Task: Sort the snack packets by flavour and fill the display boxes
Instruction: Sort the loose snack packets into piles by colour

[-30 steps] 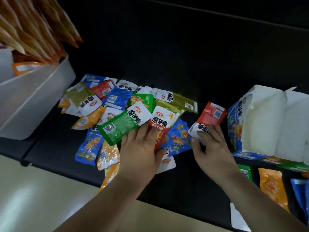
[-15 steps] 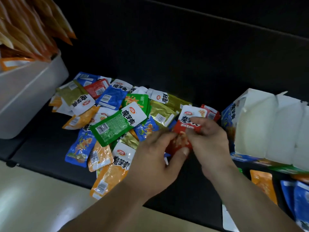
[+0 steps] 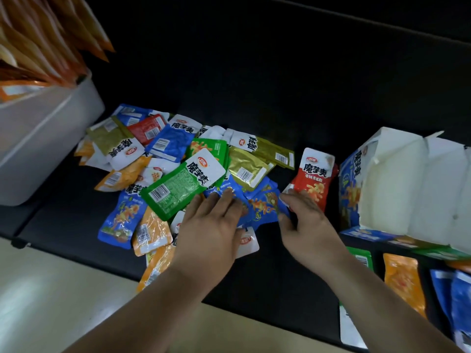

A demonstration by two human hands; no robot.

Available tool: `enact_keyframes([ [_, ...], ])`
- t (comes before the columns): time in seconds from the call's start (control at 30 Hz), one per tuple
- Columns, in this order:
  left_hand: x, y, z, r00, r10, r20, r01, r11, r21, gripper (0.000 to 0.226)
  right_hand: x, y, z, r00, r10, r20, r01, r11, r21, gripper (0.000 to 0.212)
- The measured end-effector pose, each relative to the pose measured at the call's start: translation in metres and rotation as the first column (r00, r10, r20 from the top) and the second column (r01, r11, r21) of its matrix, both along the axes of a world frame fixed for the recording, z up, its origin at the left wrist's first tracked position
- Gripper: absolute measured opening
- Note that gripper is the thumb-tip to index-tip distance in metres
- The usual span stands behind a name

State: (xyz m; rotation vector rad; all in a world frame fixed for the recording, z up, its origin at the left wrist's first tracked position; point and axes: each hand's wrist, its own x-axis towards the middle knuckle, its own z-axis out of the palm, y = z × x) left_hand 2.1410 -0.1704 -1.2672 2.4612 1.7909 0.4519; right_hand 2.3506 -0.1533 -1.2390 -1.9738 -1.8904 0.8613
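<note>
A heap of small snack packets [image 3: 178, 184] in green, blue, red, orange and olive gold lies on the black surface [image 3: 280, 98]. My left hand [image 3: 211, 225] rests flat, fingers apart, on blue packets [image 3: 262, 205] at the heap's near edge. My right hand [image 3: 305, 222] pinches the right edge of one of those blue packets between thumb and fingers. A red packet [image 3: 314, 174] lies face up just beyond my right hand, beside the open blue and white display box [image 3: 397, 187].
A white bin [image 3: 38, 141] at the left holds upright orange packets [image 3: 38, 39]. Near the right edge lie a green packet [image 3: 362, 258], an orange one [image 3: 402, 278] and blue ones [image 3: 456, 294]. A beige floor [image 3: 51, 301] shows below the surface's front edge.
Both hands held the red packet half a second ago. It now lies released beside the display box, and both hands have dropped onto the blue packets.
</note>
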Motion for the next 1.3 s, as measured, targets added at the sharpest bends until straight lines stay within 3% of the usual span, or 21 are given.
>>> enact_keyframes([
  [0.13, -0.002, 0.003, -0.004, 1.000, 0.022, 0.001, -0.022, 0.997, 0.069, 0.039, 0.003, -0.003, 0.000, 0.999, -0.033, 0.016, 0.032, 0.997, 0.065, 0.046],
  [0.27, -0.003, 0.008, 0.021, 0.991, 0.051, 0.125, -0.065, 0.992, 0.112, 0.028, -0.008, -0.004, 0.028, 0.921, -0.196, -0.337, 0.225, 0.973, 0.046, 0.038],
  [0.37, -0.007, 0.018, 0.056, 0.948, 0.103, 0.302, -0.147, 0.981, 0.128, 0.018, -0.019, -0.004, 0.045, 0.796, -0.284, -0.535, 0.336, 0.942, 0.000, 0.055],
  [0.4, -0.005, 0.021, 0.069, 0.889, 0.130, 0.439, -0.177, 0.982, 0.067, 0.020, -0.023, -0.001, 0.048, 0.759, -0.316, -0.569, 0.358, 0.933, -0.041, 0.062],
  [0.47, 0.003, 0.023, 0.086, 0.639, 0.226, 0.735, -0.143, 0.974, -0.175, 0.029, -0.030, 0.003, 0.055, 0.676, -0.375, -0.634, 0.357, 0.920, -0.164, 0.073],
  [0.53, 0.010, 0.021, 0.090, 0.432, 0.323, 0.842, -0.063, 0.942, -0.329, 0.029, -0.034, 0.004, 0.061, 0.620, -0.406, -0.671, 0.345, 0.910, -0.232, 0.083],
  [0.67, 0.014, 0.012, 0.081, 0.335, 0.439, 0.834, 0.059, 0.873, -0.484, 0.024, -0.033, 0.005, 0.073, 0.719, -0.295, -0.629, 0.258, 0.954, -0.153, 0.028],
  [0.73, 0.012, 0.008, 0.080, 0.305, 0.470, 0.828, 0.131, 0.841, -0.525, 0.022, -0.032, 0.002, 0.073, 0.716, -0.286, -0.636, 0.240, 0.957, -0.160, 0.016],
  [0.87, -0.002, 0.004, 0.080, 0.386, 0.477, 0.790, 0.198, 0.793, -0.576, 0.021, -0.036, -0.005, 0.069, 0.729, -0.266, -0.631, 0.185, 0.964, -0.192, 0.021],
  [0.93, -0.019, -0.007, 0.075, 0.409, 0.526, 0.746, 0.084, 0.793, -0.604, 0.019, -0.043, -0.012, 0.062, 0.754, -0.233, -0.615, 0.120, 0.968, -0.219, 0.032],
  [1.03, -0.051, -0.045, 0.066, 0.370, 0.612, 0.699, -0.135, 0.780, -0.611, 0.010, -0.061, -0.029, 0.045, 0.826, -0.177, -0.535, 0.051, 0.969, -0.242, 0.048],
  [1.13, -0.081, -0.094, 0.043, 0.343, 0.689, 0.639, -0.262, 0.723, -0.639, 0.017, -0.078, -0.045, 0.027, 0.895, -0.114, -0.431, 0.025, 0.978, -0.206, 0.059],
  [1.2, -0.096, -0.124, 0.017, 0.405, 0.733, 0.546, -0.327, 0.674, -0.662, 0.017, -0.088, -0.053, 0.020, 0.941, -0.088, -0.328, 0.021, 0.979, -0.202, 0.065],
  [1.3, -0.109, -0.150, -0.020, 0.587, 0.710, 0.389, -0.358, 0.659, -0.662, 0.008, -0.097, -0.060, 0.009, 0.972, -0.084, -0.220, 0.042, 0.980, -0.193, 0.071],
])
